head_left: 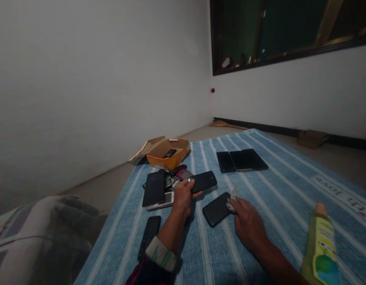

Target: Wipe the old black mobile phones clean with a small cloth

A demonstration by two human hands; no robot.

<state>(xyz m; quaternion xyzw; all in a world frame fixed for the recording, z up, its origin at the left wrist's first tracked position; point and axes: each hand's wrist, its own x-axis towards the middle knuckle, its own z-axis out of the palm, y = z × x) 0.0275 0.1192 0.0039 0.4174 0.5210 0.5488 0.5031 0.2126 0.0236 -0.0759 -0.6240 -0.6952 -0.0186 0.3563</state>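
Observation:
My left hand [184, 197] is closed around one end of a black smartphone [205, 181], lifted over the striped cloth. In my right hand [248, 221] is a crumpled whitish tissue [232, 202], pinched between the fingers. The tissue overlaps the right edge of a second dark phone [216, 209]; I cannot tell whether the fingers touch that phone. Left of my left hand is a pile of phones, with a black flat device [154, 187] on top and a pink-edged phone [184, 174] behind. A black keypad phone [149, 236] lies beside my left forearm.
Blue striped cloth [197, 253] covers the surface. An open orange cardboard box [167, 161] holding a phone stands at the back left. Several dark flat devices [248, 159] lie side by side at the back right. A yellow-green bottle [321, 249] is at the front right.

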